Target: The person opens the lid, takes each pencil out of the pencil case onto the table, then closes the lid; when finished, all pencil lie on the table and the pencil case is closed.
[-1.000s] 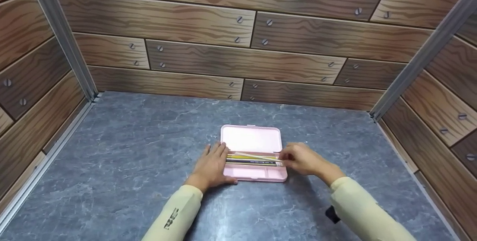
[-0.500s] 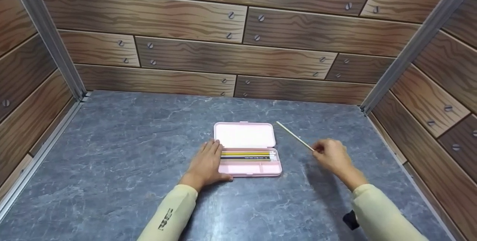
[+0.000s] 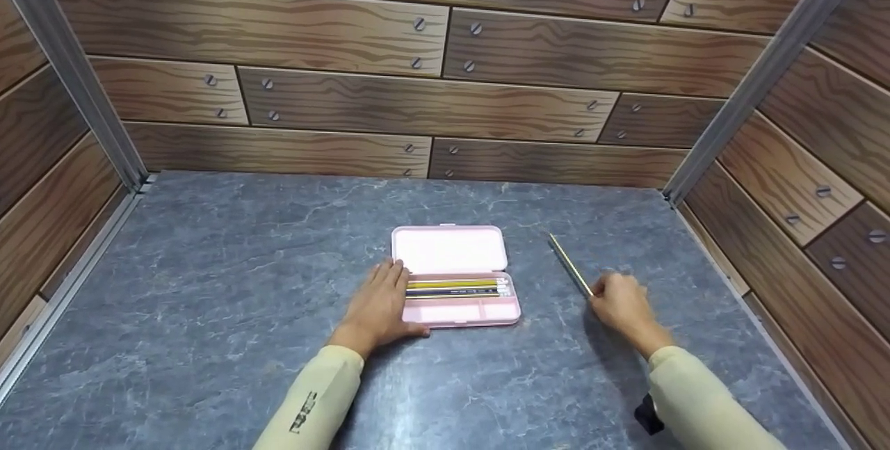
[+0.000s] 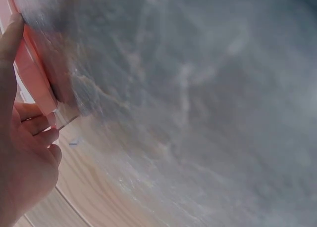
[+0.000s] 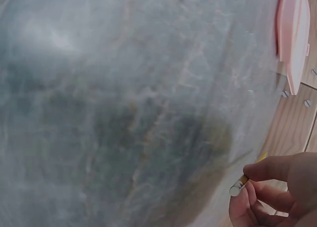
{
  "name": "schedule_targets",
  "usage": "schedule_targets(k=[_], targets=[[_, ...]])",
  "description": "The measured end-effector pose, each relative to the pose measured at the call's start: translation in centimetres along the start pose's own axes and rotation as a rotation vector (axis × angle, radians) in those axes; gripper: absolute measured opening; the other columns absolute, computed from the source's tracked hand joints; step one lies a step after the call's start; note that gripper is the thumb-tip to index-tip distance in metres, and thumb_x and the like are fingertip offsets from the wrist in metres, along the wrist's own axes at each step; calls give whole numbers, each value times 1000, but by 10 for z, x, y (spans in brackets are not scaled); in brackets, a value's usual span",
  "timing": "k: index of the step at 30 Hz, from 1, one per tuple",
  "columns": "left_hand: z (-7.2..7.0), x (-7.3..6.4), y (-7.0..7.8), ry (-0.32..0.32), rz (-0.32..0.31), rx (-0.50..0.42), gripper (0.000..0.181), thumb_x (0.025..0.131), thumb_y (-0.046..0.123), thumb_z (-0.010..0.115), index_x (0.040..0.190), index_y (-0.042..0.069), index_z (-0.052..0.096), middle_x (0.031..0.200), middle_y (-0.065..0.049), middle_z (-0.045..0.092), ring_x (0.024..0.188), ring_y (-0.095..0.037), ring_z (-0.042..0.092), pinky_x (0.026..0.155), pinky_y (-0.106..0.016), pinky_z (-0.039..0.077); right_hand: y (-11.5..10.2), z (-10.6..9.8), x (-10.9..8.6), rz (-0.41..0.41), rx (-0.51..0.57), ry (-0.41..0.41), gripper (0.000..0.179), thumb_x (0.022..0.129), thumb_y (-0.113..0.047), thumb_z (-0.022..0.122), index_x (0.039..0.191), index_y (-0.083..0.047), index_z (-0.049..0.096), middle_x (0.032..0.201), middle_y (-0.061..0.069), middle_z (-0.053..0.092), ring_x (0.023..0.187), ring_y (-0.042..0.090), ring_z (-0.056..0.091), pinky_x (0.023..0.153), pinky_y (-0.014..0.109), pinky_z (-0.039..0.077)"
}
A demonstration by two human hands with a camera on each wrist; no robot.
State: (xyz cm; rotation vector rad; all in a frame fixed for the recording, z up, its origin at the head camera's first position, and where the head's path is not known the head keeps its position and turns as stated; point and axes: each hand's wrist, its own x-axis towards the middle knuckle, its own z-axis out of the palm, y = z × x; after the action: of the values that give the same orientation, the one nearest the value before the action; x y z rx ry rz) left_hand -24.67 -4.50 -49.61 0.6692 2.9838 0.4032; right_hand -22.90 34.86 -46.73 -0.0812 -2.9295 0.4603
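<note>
A pink pencil case (image 3: pixel 500 311) lies opened flat on the table, its pale lid (image 3: pixel 448 248) folded back to the far side. Several pencils (image 3: pixel 452 285) are lined up in its long rear compartment; two front compartments show no contents. My left hand (image 3: pixel 375 304) rests along the case's left end, fingers extended, thumb by the front edge. To the right of the case, my right hand (image 3: pixel 622 307) pinches one yellow-and-dark pencil (image 3: pixel 571 266) near its white end, between thumb and fingers. That pencil slants up and left, away from me; its pale round end shows in the right wrist view.
The grey marbled tabletop (image 3: pixel 243 262) spreads around the case. Wood-patterned panels (image 3: pixel 334 102) wall in the back and both sides, with metal posts at the rear corners. A small black object (image 3: pixel 649 415) shows beneath the right sleeve.
My right hand has drawn a pencil out of the case and moved right with it, then lowered slightly as the pencil turned. The left hand stays on the case.
</note>
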Motion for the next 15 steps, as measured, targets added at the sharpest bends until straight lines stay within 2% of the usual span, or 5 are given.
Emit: schedule_targets(k=[7,15], targets=[[0,-1,1,-14,-26,-9,111,75,64,79,152,-3,38,162,-21,33,153,-36,26,130,-44,19,2,8,-4,24,-2,-47,9,74,-3,67,77,1,74,76,17,72,71,36,67,69,60,55],[-1,0,3,-21,-38,-4,111,74,63,80,152,-3,37,162,-21,33,153,-36,27,130,-45,18,5,10,-7,-19,-2,-4,10,74,-2,69,77,2,77,77,19,74,77,44,69,72,62,54]])
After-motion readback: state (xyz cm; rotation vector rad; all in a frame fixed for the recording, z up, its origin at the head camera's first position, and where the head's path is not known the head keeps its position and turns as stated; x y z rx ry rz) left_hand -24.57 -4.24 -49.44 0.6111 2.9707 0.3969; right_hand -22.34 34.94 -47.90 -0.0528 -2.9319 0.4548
